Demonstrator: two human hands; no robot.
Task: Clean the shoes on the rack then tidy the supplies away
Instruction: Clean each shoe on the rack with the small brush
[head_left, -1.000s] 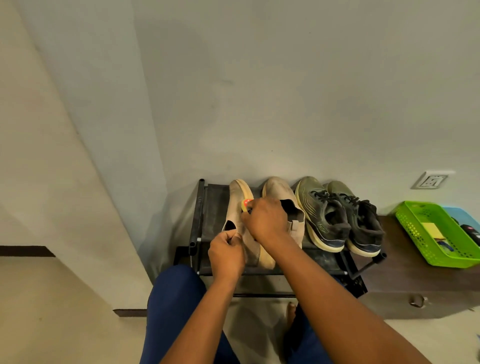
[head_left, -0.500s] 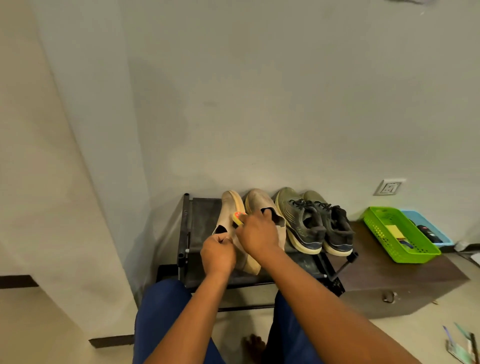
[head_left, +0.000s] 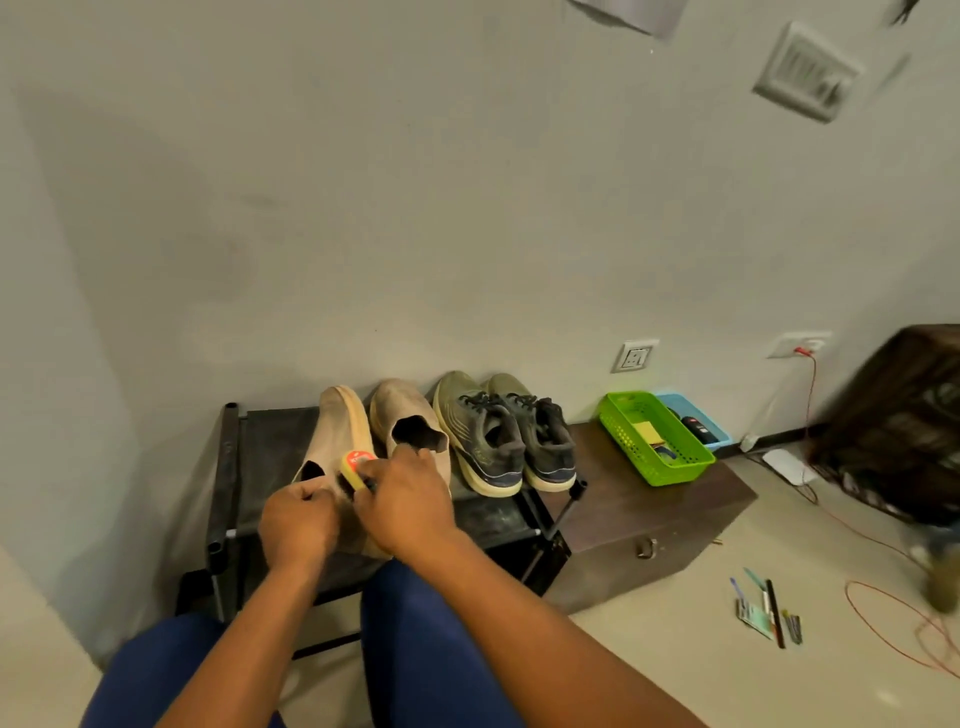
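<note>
Head view: left hand (head_left: 297, 522) grips the heel of the tan shoe (head_left: 337, 441), tipped on its side on the rack (head_left: 270, 441), long axis running away toward the wall. Right hand (head_left: 405, 501) holds the brush (head_left: 356, 470) against its side, just right of the left hand. Green basket (head_left: 654, 439) sits well right on a wooden box (head_left: 649, 519); plain wall, tiled floor.

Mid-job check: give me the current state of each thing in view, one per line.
left hand: grips the heel of the left beige shoe.
right hand: holds the shoe brush against that shoe.
shoe brush: on the shoe's side.
left beige shoe: tipped on its side on the shoe rack.
right beige shoe: upright, untouched.
grey sneakers: upright, laced, side by side.
green basket: on the wooden box, holding supplies.
</note>
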